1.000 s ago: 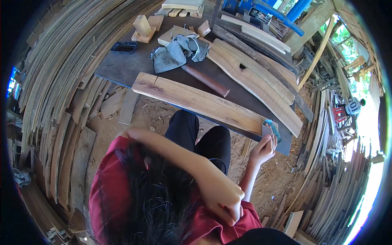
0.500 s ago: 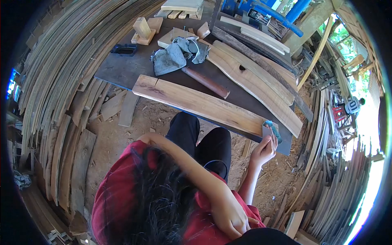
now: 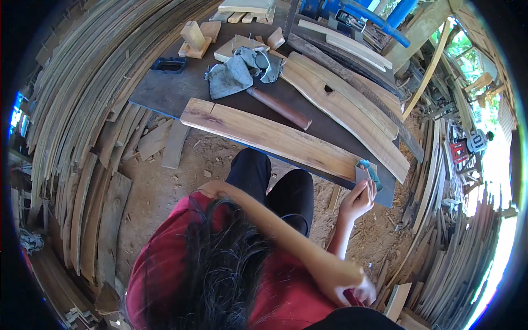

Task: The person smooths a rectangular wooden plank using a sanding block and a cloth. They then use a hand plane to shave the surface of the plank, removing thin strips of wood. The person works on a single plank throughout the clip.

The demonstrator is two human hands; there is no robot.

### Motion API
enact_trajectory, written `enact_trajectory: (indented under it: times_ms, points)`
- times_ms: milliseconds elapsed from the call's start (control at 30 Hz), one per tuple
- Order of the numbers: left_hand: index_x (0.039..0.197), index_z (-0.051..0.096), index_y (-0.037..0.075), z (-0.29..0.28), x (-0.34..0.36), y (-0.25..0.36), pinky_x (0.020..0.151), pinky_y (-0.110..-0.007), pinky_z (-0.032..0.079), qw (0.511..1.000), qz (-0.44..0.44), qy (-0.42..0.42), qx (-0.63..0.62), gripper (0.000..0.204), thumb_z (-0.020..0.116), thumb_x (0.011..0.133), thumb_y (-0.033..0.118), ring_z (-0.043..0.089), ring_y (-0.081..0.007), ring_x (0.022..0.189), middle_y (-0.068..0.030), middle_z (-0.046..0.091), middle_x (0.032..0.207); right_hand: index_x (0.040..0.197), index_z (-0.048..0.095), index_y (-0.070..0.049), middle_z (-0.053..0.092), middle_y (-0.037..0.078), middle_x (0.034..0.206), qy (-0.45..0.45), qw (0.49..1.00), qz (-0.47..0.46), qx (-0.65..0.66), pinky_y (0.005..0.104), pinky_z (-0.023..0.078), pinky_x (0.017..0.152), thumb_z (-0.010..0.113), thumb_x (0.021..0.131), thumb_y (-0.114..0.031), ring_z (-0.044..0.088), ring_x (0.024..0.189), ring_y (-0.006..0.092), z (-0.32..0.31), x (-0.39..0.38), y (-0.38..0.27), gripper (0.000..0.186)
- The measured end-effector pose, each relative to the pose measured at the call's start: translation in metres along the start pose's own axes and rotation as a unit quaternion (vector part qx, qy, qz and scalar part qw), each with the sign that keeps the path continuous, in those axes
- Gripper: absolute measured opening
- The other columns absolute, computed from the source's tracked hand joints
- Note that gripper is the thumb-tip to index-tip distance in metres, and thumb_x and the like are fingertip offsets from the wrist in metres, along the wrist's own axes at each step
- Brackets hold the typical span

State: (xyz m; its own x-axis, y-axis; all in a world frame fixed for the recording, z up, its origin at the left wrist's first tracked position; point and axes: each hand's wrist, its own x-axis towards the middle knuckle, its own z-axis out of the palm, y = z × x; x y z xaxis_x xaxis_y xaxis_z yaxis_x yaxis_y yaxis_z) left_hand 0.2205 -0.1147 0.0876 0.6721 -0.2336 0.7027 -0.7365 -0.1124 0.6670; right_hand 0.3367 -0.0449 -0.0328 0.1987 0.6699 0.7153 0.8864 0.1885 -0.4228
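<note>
My right hand (image 3: 357, 201) has its fingers closed on a small grey flat piece (image 3: 361, 171), with teal cloth (image 3: 369, 171) against it, at the right end of a long pale board (image 3: 269, 137) along the near edge of the dark table (image 3: 159, 94). My left arm crosses my body, and my left hand (image 3: 355, 286), slightly blurred at the lower right, is closed on a fold of red shirt fabric (image 3: 347, 295). Dark hair hides part of my body.
Crumpled grey cloth (image 3: 230, 77), a brown cylindrical piece (image 3: 280, 110), wood blocks (image 3: 193, 38), a black tray (image 3: 168, 64) and wavy boards (image 3: 341, 115) lie on the table. Timber stacks (image 3: 77, 110) line both sides. A person (image 3: 477, 142) is at the far right.
My left hand has moved right across the red shirt, and its fingers now pull at the fabric. My right hand stays at the board's end.
</note>
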Motion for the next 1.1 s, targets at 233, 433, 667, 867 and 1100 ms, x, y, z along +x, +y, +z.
enact_trajectory:
  times_ms: [233, 433, 667, 867, 1100]
  points:
    - [0.094, 0.065, 0.009, -0.002, 0.000, -0.002, 0.087, -0.043, 0.036, 1.000, 0.000, 0.007, 0.009, 0.019, 0.059, 0.088, 0.026, 0.061, -0.0232, 0.085, -0.0074, 0.064, 0.092, 0.102, 0.064, 0.006, 0.066, 0.017, 0.106, -0.004, 1.000, -0.018, 0.002, 0.0417, 0.043, 0.091, 0.041, 0.092, -0.007, 0.061, 0.101, 0.0344, 0.001, 0.000, 0.002, 0.029]
    - [0.097, 0.065, 0.010, -0.005, 0.001, -0.003, 0.092, -0.044, 0.034, 1.000, -0.005, 0.014, 0.025, 0.018, 0.060, 0.088, 0.025, 0.061, -0.0225, 0.089, -0.0068, 0.065, 0.096, 0.102, 0.064, 0.006, 0.066, 0.017, 0.106, -0.004, 1.000, -0.028, -0.006, 0.0413, 0.043, 0.091, 0.041, 0.092, -0.006, 0.061, 0.102, 0.0345, 0.000, 0.000, 0.002, 0.029]
    - [0.100, 0.065, 0.011, -0.013, -0.004, 0.000, 0.098, -0.044, 0.033, 0.998, -0.013, 0.021, 0.056, 0.019, 0.060, 0.088, 0.025, 0.061, -0.0216, 0.094, -0.0062, 0.065, 0.101, 0.101, 0.065, 0.007, 0.066, 0.017, 0.106, 0.004, 1.000, -0.021, 0.002, 0.0416, 0.044, 0.091, 0.042, 0.091, -0.005, 0.062, 0.101, 0.0350, 0.000, 0.000, 0.000, 0.028]
    - [0.102, 0.065, 0.012, -0.032, -0.019, 0.016, 0.103, -0.045, 0.032, 0.983, -0.031, 0.075, 0.165, 0.020, 0.061, 0.087, 0.025, 0.061, -0.0209, 0.098, -0.0056, 0.065, 0.106, 0.100, 0.065, 0.008, 0.066, 0.018, 0.107, 0.004, 1.000, -0.031, 0.000, 0.0417, 0.044, 0.091, 0.043, 0.090, -0.004, 0.062, 0.099, 0.0353, -0.002, 0.001, 0.002, 0.027]
    - [0.096, 0.068, 0.016, -0.072, -0.167, 0.033, 0.090, -0.040, 0.044, 0.678, -0.233, 0.368, 0.592, 0.015, 0.065, 0.081, 0.017, 0.061, -0.0222, 0.095, 0.0007, 0.065, 0.103, 0.105, 0.066, 0.002, 0.066, 0.012, 0.109, -0.051, 0.997, -0.059, 0.014, 0.0407, 0.042, 0.096, 0.050, 0.090, -0.013, 0.062, 0.106, 0.0248, 0.022, 0.001, -0.056, 0.026]
